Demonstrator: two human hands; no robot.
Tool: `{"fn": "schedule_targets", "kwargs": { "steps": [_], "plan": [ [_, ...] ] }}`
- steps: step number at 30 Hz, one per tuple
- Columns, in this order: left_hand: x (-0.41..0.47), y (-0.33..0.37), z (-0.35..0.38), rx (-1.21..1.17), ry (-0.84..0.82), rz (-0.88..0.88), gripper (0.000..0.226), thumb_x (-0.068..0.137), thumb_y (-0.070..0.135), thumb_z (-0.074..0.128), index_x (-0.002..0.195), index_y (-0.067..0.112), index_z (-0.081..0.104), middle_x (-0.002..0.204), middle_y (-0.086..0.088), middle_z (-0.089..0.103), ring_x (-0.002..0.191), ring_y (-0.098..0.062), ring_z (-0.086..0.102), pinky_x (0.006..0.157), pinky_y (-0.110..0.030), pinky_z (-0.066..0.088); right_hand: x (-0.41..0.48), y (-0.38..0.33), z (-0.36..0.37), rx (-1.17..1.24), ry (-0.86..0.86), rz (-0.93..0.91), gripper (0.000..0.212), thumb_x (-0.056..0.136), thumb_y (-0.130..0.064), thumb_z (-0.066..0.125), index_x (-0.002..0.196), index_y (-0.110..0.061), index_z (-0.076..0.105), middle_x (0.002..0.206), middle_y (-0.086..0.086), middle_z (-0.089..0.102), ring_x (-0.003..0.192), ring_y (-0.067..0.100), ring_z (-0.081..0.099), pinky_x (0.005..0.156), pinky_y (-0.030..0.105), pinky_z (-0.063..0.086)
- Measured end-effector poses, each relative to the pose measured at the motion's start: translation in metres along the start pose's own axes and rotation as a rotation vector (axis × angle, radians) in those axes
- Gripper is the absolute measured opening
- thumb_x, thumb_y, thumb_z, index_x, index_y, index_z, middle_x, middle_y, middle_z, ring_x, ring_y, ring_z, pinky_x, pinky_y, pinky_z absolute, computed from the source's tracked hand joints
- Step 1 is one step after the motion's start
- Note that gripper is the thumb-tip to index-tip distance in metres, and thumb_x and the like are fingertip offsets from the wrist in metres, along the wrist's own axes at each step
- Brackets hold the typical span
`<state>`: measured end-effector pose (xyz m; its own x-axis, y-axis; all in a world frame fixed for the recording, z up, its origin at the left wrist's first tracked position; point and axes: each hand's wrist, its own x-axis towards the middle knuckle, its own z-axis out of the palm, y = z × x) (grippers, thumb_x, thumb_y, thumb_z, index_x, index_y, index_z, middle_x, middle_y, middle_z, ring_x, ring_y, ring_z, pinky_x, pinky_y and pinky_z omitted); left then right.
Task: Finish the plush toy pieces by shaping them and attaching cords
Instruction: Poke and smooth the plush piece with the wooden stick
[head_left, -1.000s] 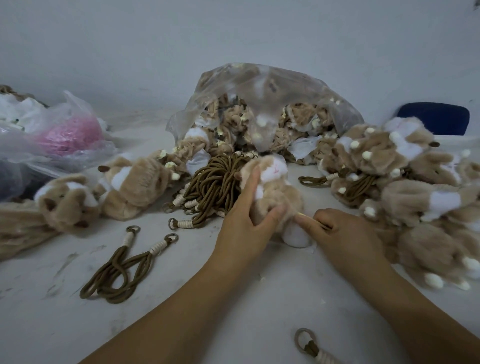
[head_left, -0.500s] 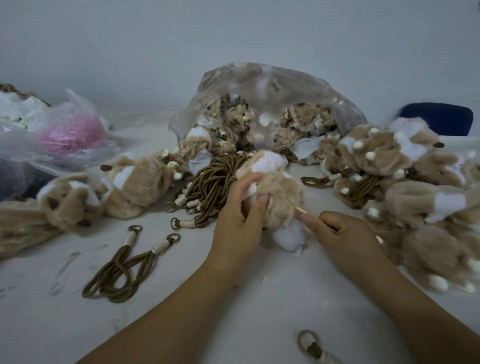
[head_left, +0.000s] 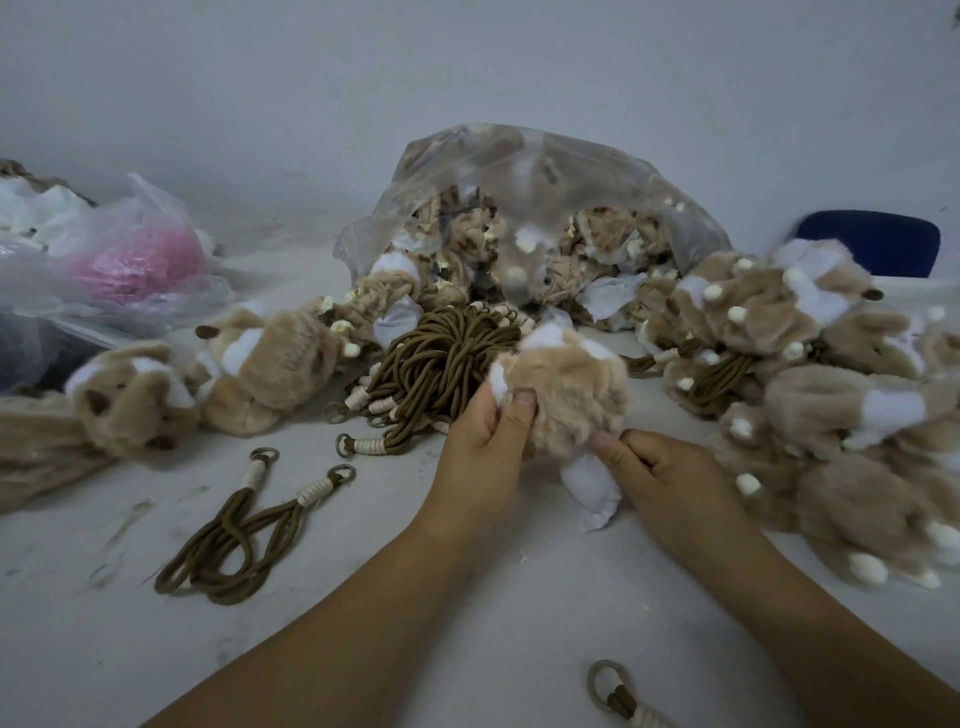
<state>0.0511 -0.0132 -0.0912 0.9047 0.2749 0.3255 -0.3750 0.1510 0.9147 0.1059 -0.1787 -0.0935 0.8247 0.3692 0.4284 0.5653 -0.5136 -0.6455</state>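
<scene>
A tan and white plush piece (head_left: 566, 387) sits at the centre of the white table, lifted slightly. My left hand (head_left: 488, 436) grips its left side, thumb pressed into the fur. My right hand (head_left: 665, 478) pinches its lower right edge, just above a white fabric part (head_left: 589, 483) that hangs down to the table. A bundle of brown cords (head_left: 441, 364) with cream wrapped ends and rings lies just behind my left hand. One loose brown cord (head_left: 244, 535) lies to the left, and another cord ring (head_left: 610, 686) shows near the bottom edge.
A clear plastic bag (head_left: 519, 176) of plush pieces stands at the back centre. A pile of plush pieces (head_left: 831, 395) fills the right side, and two more plush toys (head_left: 208, 379) lie at left. Plastic bags with something pink (head_left: 130, 260) sit far left. A blue chair back (head_left: 872, 244) is behind.
The plush piece has been turned and pushed up, so its fur side bulges out. My left thumb moved onto its front, and my right hand closed in on its lower edge.
</scene>
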Motion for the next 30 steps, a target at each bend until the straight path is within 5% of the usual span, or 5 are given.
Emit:
{"fn": "schedule_targets", "kwargs": {
  "steps": [7,18,22,30],
  "plan": [
    [0.002,0.001,-0.004,-0.033,0.061,0.030,0.024,0.096,0.033,0.050,0.113,0.037,0.066,0.117,0.005,0.071,0.114,-0.016,0.066,0.093,-0.034,0.054,0.005,0.011,-0.009,-0.090,0.002,-0.010,0.059,0.073,-0.072,0.039,0.052,-0.017,0.030,0.047,-0.005,0.033,0.046,0.008,0.037,0.048,0.023,0.030],
    [-0.003,0.006,-0.007,0.295,0.046,0.083,0.024,0.104,0.031,0.046,0.108,0.046,0.064,0.103,0.024,0.070,0.100,0.006,0.064,0.077,-0.009,0.048,0.005,0.008,-0.013,-0.154,-0.061,-0.033,0.059,0.074,-0.073,0.032,0.052,-0.019,0.035,0.049,-0.007,0.042,0.051,0.008,0.043,0.055,0.028,0.035],
    [-0.001,0.003,-0.010,0.312,0.088,0.090,0.026,0.102,0.031,0.048,0.123,0.036,0.062,0.109,0.026,0.067,0.105,0.006,0.061,0.079,-0.008,0.046,0.005,0.008,-0.014,-0.205,-0.055,-0.049,0.060,0.076,-0.073,0.029,0.053,-0.017,0.034,0.050,-0.005,0.042,0.053,0.007,0.044,0.053,0.027,0.033],
    [-0.001,0.004,-0.008,0.259,0.080,0.042,0.028,0.095,0.033,0.047,0.107,0.051,0.065,0.106,0.022,0.070,0.102,0.003,0.063,0.081,-0.018,0.049,0.006,0.010,-0.014,-0.219,-0.064,-0.012,0.060,0.077,-0.074,0.031,0.053,-0.019,0.030,0.050,-0.008,0.040,0.052,0.009,0.042,0.053,0.034,0.036]
  ]
}}
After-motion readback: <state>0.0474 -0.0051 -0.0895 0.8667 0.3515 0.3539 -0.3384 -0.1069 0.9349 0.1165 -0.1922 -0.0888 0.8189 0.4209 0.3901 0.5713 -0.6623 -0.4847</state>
